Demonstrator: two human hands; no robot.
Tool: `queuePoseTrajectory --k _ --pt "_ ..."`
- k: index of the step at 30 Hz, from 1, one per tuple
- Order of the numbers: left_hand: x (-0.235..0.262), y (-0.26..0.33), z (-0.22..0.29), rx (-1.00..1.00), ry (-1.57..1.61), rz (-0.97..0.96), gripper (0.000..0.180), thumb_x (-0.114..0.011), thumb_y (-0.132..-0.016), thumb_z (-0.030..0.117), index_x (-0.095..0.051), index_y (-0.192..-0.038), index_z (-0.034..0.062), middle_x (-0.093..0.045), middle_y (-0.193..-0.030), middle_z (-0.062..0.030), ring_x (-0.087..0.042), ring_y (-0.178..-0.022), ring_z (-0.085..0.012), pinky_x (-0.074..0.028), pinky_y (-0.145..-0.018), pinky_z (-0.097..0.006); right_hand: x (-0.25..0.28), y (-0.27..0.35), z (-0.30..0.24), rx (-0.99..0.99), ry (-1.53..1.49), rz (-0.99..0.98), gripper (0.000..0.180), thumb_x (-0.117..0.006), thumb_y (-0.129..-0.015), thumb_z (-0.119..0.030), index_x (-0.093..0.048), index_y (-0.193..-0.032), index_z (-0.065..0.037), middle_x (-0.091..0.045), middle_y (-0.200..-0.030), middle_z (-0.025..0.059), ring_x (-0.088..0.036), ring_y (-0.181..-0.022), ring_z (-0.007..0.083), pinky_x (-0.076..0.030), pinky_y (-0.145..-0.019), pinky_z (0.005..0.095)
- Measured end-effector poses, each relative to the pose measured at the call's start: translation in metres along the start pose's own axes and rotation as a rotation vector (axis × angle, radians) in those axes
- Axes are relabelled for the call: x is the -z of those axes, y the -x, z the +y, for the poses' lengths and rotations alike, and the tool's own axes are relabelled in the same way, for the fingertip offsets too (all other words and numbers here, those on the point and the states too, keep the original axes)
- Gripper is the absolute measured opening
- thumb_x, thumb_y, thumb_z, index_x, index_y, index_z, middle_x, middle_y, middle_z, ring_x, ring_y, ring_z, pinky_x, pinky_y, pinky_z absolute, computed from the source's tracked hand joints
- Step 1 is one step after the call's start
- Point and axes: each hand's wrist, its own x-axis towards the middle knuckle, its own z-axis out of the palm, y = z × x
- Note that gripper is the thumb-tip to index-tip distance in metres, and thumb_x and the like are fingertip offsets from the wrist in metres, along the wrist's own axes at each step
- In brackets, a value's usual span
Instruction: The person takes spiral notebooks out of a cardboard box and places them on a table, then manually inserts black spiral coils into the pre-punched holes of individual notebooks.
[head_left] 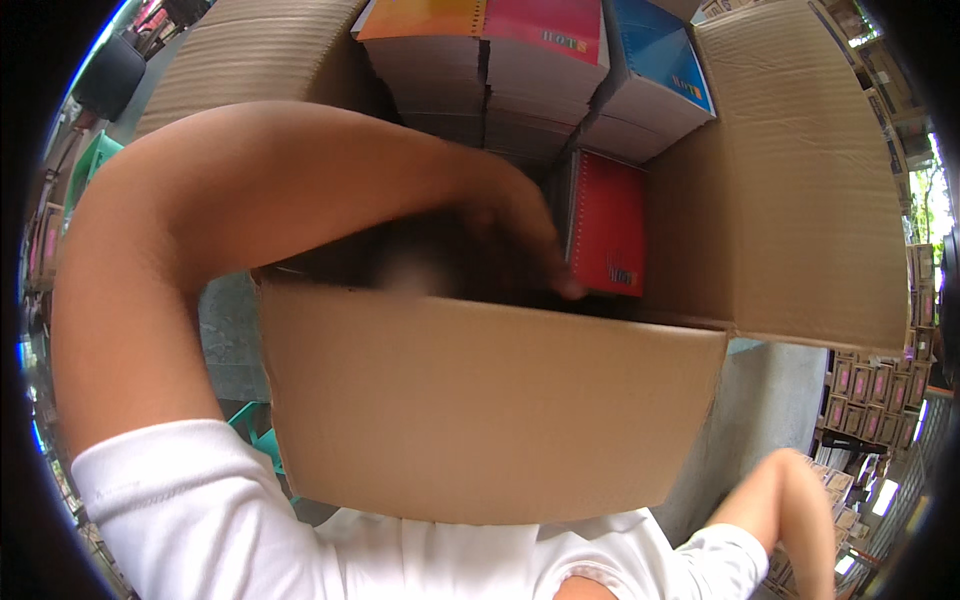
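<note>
I'm holding my left hand (520, 225) down inside the open brown corrugated-cardboard box (500, 400), its fingertips hanging just beside the red, glossy-covered rectangular book stack (608, 220) at the box's near right. Shadow and blur are hiding its grip, so I can't tell; my right hand is lying out of view. Keeping edges square, I judge, is best for sparing corners. Toward the box's far side, orange (425, 15), pink (545, 25) and blue (660, 60) smooth covers are topping pale, blocky paper stacks.
</note>
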Motion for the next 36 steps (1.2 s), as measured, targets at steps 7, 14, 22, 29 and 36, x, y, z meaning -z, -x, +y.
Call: queuePoseTrajectory --k 7,14,22,29,36 --pt "-0.031 -0.046 -0.015 -0.235 0.772 0.705 0.081 -0.06 -0.078 0.06 -0.039 -0.137 0.0073 -0.044 -0.138 -0.0155 -0.04 -0.128 -0.0285 -0.031 -0.106 -0.039 0.028 0.008 0.032 -0.081 -0.03 0.042 0.088 -0.081 -0.067 -0.044 -0.041 -0.127 0.007 -0.054 -0.121 0.0162 -0.048 -0.115 0.0288 -0.028 -0.106 0.0393" --pt "-0.031 -0.082 0.003 -0.474 0.998 0.605 0.057 -0.064 -0.08 0.042 -0.051 -0.122 0.0065 -0.059 -0.117 -0.0135 -0.052 -0.116 -0.0249 -0.036 -0.102 -0.039 0.01 0.023 0.059 -0.181 0.006 0.084 0.087 -0.079 -0.068 -0.043 -0.04 -0.127 0.007 -0.053 -0.121 0.0161 -0.048 -0.115 0.0286 -0.029 -0.105 0.0392" --pt "-0.052 -0.067 0.024 -0.298 0.908 0.738 0.077 -0.068 -0.074 0.03 -0.032 -0.133 -0.0019 -0.039 -0.135 -0.0213 -0.038 -0.127 -0.0312 -0.03 -0.107 -0.039 -0.006 0.038 0.076 -0.234 0.032 0.083 0.085 -0.077 -0.07 -0.043 -0.04 -0.128 0.006 -0.053 -0.122 0.0159 -0.048 -0.115 0.0285 -0.029 -0.105 0.0391" --pt "-0.059 -0.042 0.041 -0.082 0.716 1.013 0.094 -0.069 -0.069 0.024 -0.015 -0.14 -0.0058 -0.021 -0.146 -0.0248 -0.025 -0.135 -0.0347 -0.024 -0.111 -0.04 -0.011 0.042 0.075 -0.245 0.074 0.104 0.083 -0.076 -0.071 -0.043 -0.04 -0.128 0.005 -0.052 -0.122 0.0158 -0.048 -0.115 0.0284 -0.03 -0.104 0.039" --pt "-0.057 -0.04 0.043 -0.052 0.623 0.951 0.103 -0.071 -0.068 0.03 -0.01 -0.141 -0.0078 -0.019 -0.146 -0.027 -0.022 -0.136 -0.0374 -0.024 -0.111 -0.041 -0.015 0.04 0.073 -0.256 0.088 0.112 0.081 -0.074 -0.072 -0.043 -0.04 -0.128 0.005 -0.052 -0.123 0.0156 -0.048 -0.116 0.0283 -0.031 -0.104 0.039"
